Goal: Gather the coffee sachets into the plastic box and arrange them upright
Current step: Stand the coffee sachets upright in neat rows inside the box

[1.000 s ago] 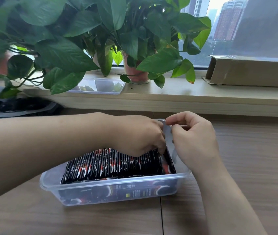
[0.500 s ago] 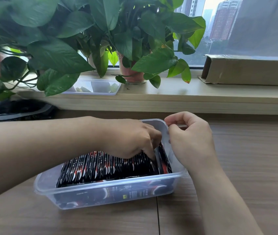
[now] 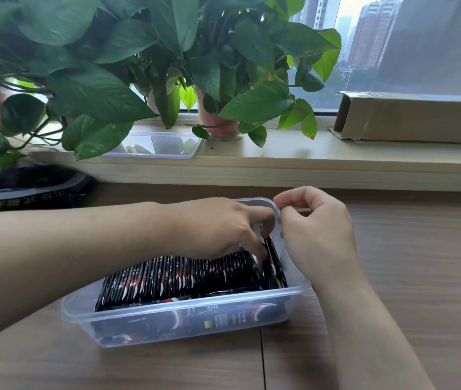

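Left hand (image 3: 223, 229): fingertips go down between coffee sachets (image 3: 181, 277) at right end of row, tips hidden. Right hand (image 3: 316, 229): back faces camera, covers right end wall of plastic box (image 3: 77, 311); finger pads out of sight. Both arms cut off by picture edges. Words on sachets too small to read. Flat sachets behind box front wall: only blurry shapes through plastic. Black bag (image 3: 26, 187) at far left edge of bench: cut off by picture edge, partly under leaves (image 3: 97, 91). Cardboard box (image 3: 409, 119) on windowsill runs off right edge. Pot (image 3: 220, 128) and clear tub (image 3: 164, 144) on windowsill half behind leaves.
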Demonstrator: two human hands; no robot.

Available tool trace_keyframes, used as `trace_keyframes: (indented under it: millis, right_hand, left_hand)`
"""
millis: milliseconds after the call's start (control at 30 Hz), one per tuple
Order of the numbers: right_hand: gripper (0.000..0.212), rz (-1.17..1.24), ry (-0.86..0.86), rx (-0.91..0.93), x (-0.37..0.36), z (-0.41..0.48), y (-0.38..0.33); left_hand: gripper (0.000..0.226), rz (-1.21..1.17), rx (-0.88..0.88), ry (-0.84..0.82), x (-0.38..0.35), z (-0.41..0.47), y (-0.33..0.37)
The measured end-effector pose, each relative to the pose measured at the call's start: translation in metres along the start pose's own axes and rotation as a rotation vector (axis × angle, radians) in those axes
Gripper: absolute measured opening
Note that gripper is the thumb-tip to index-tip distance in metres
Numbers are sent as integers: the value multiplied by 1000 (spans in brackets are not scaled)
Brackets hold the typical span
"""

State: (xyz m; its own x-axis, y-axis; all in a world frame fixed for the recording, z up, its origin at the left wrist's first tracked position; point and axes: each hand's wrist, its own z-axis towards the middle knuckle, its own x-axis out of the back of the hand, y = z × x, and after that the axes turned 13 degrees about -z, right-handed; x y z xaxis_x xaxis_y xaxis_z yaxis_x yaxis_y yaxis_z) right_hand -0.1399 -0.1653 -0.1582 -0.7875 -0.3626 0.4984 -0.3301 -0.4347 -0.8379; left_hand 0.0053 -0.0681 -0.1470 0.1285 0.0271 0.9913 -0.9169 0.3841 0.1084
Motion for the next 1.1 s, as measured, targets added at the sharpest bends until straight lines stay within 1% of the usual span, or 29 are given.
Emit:
trace_keyframes:
  millis: [100,167,200,233,333,400,433,500,533,600,733,800,900,1000,1100]
  right_hand:
    - [24,-8,2,-4,0,0,0]
    - [24,-10,6,-5,0,0,0]
    - [24,-7,7,-6,0,0,0]
    - [24,-3,9,-7,0,0,1]
    - [24,2,13,-6,0,0,2]
    - [23,9,15,-6,-1,0,2]
    - [24,13,18,-7,-1,0,2]
    - [24,16,22,-8,-2,1,2]
    - [24,18,23,-9,-2,1,2]
    - [25,29,21,-13,-1,1,3]
    - [25,41,13,-18,-1,0,2]
    - [25,40,10,-21,-1,1,2]
    - [24,46,10,-28,-1,1,2]
    - [24,53,14,-32,-2,1,2]
    - [24,49,24,-36,-2,1,2]
  left_hand:
    - [15,12,88,-30,4,8,3]
    - [6,149,-24,-81,5,14,4]
    - [6,226,-69,-90,3,15,4]
    - [9,232,-90,-85,2,16,3]
    - [8,137,-98,-2,-1,12,1]
    - [25,48,-87,46,0,8,0]
    - [32,0,-75,38,2,7,-1]
    - [38,-72,-86,3,6,6,-3]
    - [38,-99,-95,-19,8,7,-4]
    - [30,-104,-90,-40,11,7,-9]
    - [9,-79,-23,9,12,9,-15]
    - [12,-65,-54,39,10,9,-14]
    - [21,24,-84,62,6,5,-13]
    - [26,40,-77,68,3,3,-13]
    - [39,35,-55,58,1,0,-7]
